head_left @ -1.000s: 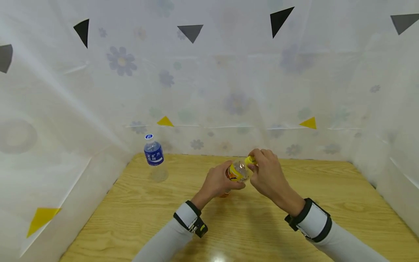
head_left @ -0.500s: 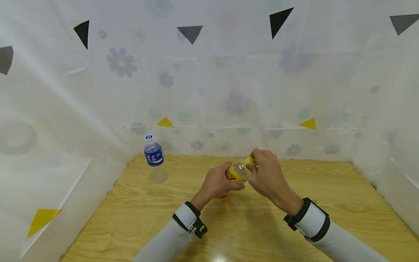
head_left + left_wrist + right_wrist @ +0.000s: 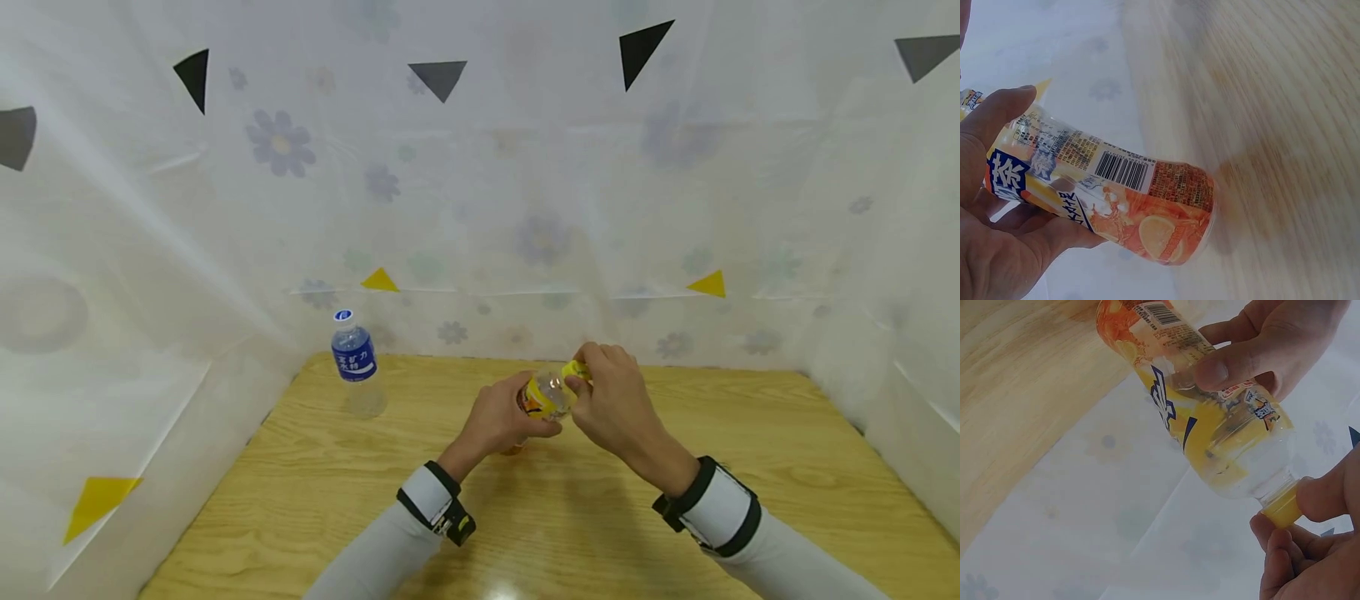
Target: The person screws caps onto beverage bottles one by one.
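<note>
A clear plastic drink bottle (image 3: 545,393) with a yellow and orange label is tilted, its neck towards the right hand. My left hand (image 3: 504,415) grips it round the middle, thumb on one side and fingers on the other, as the left wrist view shows of the bottle (image 3: 1147,200). My right hand (image 3: 618,408) pinches the yellow cap (image 3: 1283,506) between thumb and fingers. In the right wrist view the cap sits at the bottle's neck; whether it is loose I cannot tell.
A second bottle (image 3: 354,354) with a blue label and white cap stands upright at the back left of the wooden table (image 3: 300,500). A pale flowered sheet (image 3: 480,208) encloses the table at the back and both sides.
Both hands keep nearly the same place. The right fingers shift only slightly at the yellow cap, while the bottle stays tilted in the left hand.
</note>
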A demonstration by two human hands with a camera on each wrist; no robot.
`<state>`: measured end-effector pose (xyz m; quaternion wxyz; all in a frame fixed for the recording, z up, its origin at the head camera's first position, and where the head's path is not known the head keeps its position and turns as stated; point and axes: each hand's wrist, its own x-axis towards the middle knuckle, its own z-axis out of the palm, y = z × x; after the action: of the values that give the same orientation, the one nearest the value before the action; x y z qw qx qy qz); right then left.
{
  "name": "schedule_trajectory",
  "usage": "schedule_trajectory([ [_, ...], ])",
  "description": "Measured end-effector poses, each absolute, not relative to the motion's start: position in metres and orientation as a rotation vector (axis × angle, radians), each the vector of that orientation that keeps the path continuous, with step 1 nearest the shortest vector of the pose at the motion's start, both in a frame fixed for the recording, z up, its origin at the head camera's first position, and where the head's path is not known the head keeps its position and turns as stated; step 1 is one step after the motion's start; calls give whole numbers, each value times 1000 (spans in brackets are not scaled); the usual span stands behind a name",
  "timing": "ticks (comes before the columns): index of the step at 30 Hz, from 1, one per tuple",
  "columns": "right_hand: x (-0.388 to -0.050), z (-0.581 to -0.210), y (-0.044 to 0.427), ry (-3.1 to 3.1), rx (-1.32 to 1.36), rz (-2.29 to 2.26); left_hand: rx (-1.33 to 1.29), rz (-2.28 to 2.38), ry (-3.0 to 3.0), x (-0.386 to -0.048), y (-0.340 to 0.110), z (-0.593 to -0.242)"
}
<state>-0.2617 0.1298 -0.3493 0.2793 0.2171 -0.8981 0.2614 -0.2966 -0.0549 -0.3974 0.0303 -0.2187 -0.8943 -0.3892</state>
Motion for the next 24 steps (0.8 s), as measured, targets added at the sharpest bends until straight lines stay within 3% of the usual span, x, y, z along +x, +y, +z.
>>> schedule_trajectory([
  [16,-255,-355,134,-2457,575,782,-629,-1151,-2751,-289,-56,-396],
  [24,-256,-356,148,-2573,533,795,-444,-1227,-2587,-300,-86,-366],
])
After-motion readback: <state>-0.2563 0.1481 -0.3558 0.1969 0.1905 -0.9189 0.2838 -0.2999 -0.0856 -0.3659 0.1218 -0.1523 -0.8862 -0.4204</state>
